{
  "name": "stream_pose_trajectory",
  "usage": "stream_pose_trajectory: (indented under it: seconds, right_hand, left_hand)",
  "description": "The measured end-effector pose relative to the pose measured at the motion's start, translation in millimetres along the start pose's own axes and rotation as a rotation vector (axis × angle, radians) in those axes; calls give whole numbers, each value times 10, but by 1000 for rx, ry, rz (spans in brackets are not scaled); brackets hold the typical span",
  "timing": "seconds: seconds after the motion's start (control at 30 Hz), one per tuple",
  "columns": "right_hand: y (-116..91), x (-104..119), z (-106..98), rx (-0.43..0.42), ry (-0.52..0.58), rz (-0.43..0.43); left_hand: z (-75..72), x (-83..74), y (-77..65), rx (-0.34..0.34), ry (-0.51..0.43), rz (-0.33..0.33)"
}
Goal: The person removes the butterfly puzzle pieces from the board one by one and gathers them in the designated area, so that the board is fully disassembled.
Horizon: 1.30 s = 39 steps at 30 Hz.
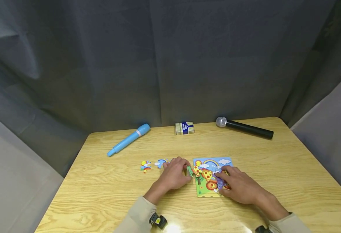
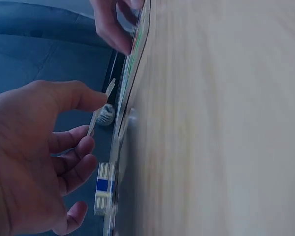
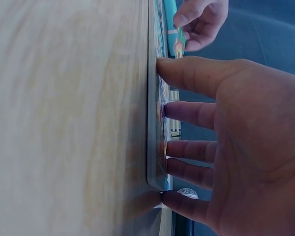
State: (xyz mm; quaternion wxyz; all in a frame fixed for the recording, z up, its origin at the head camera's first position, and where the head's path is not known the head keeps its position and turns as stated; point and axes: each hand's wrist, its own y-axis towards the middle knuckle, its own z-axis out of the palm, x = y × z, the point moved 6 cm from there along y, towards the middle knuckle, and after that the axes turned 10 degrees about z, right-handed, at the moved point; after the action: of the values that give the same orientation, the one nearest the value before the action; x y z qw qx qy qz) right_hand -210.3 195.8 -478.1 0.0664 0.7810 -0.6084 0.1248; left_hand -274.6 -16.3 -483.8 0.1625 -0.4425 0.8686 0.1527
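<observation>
Fingers [image 1: 185, 160] of the left hand [image 1: 174, 174], in the head view, are bent in a pinch on a puzzle piece [image 1: 190, 171] at the left edge of a colourful puzzle board [image 1: 212, 195]. The right hand [image 1: 241, 186] is spread, fingertips on the board's right side. Two loose pieces [image 1: 145, 165] lie left of the left hand on a wooden table [image 1: 94, 200]; farther back are a blue microphone [image 1: 128, 140], a small striped box [image 1: 184, 128] and a black microphone [image 1: 247, 128].

In the left wrist view, thumb and fingers hold the thin piece almost edge-on, close to the board; whether it touches is unclear.

In the right wrist view, the right fingers are nearly straight and apart, gripping nothing, the little finger past the board's corner.
</observation>
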Motion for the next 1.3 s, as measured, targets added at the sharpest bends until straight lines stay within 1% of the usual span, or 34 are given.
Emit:
stream_pose_trajectory:
  seconds: [0.23, 0.57, 0.77, 1.03, 1.3]
  right_hand:
    - [0, 4, -6, -9, -4, -14]
    - [-1, -54, -12, -17, -2, -9]
    - [5, -54, -14, -19, -9, -17]
    - [22, -37, -22, -12, -15, -17]
    - [22, -64, -20, -15, -14, -15]
  left_hand:
    - [-125, 179, -133, -25, -4, -25]
    - [-208, 438, -281, -43, -22, -44]
    - [-284, 588, -402, -63, -15, -61]
    - [-396, 809, -540, -66, -19, -82]
    - [-492, 1012, -688, -66, -30, -136]
